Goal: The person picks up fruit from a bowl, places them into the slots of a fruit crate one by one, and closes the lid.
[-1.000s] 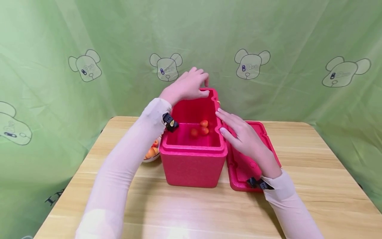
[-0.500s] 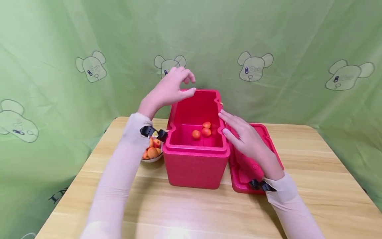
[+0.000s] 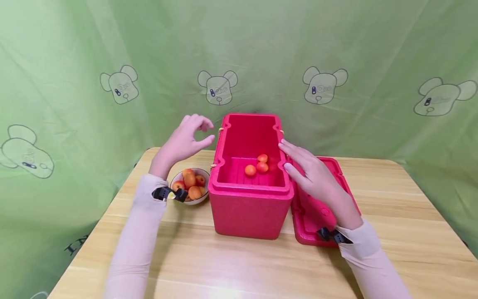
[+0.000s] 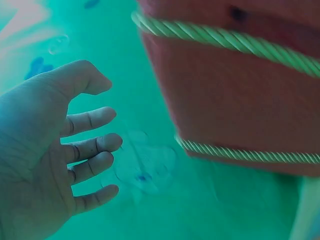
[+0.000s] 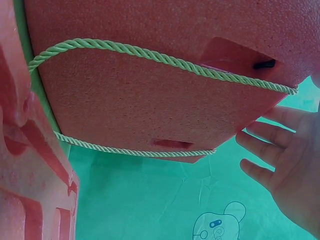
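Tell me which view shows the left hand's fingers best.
Left wrist view: all five fingers of the left hand show. The head view shows them partly overlapping; the right wrist view shows none of them.

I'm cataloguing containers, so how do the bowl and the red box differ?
The bowl is round and whitish, while the red box is rectangular and red. The bowl is small and low; the red box is larger and taller. Fruit is heaped up in the bowl, whereas in the red box three orange fruits show on the floor. Both are uncovered and stand on the table.
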Demonstrator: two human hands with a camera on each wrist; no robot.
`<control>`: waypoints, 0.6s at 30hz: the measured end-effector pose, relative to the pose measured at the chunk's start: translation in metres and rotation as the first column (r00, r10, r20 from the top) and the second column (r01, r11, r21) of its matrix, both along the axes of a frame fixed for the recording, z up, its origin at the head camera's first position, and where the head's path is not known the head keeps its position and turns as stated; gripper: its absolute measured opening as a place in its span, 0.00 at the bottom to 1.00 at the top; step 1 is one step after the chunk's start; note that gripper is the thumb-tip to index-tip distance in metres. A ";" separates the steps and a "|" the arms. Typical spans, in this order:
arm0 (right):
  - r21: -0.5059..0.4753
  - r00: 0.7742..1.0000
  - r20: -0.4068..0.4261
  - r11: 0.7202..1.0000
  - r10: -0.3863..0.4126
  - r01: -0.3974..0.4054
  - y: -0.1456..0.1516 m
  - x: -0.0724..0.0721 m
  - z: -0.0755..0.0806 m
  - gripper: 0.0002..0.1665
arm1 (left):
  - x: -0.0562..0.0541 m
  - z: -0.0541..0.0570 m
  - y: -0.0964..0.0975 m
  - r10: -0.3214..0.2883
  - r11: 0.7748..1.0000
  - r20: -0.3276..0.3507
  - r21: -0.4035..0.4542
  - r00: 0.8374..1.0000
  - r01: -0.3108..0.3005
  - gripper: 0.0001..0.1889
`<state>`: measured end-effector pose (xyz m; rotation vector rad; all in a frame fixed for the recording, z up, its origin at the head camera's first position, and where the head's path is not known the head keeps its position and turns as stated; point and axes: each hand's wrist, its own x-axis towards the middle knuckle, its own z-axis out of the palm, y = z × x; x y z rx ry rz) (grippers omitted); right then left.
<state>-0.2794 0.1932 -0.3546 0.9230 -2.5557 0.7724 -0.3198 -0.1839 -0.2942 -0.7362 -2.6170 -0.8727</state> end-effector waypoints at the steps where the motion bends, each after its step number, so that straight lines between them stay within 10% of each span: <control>1: -0.001 1.000 0.001 1.000 -0.001 0.001 0.000 0.000 0.000 0.39 | -0.001 -0.005 -0.004 0.003 1.000 0.008 -0.001 1.000 -0.003 0.16; 18: -0.008 1.000 -0.008 1.000 0.012 -0.012 0.000 -0.001 -0.001 0.40 | -0.012 -0.057 -0.055 -0.004 0.965 0.016 -0.261 1.000 0.008 0.15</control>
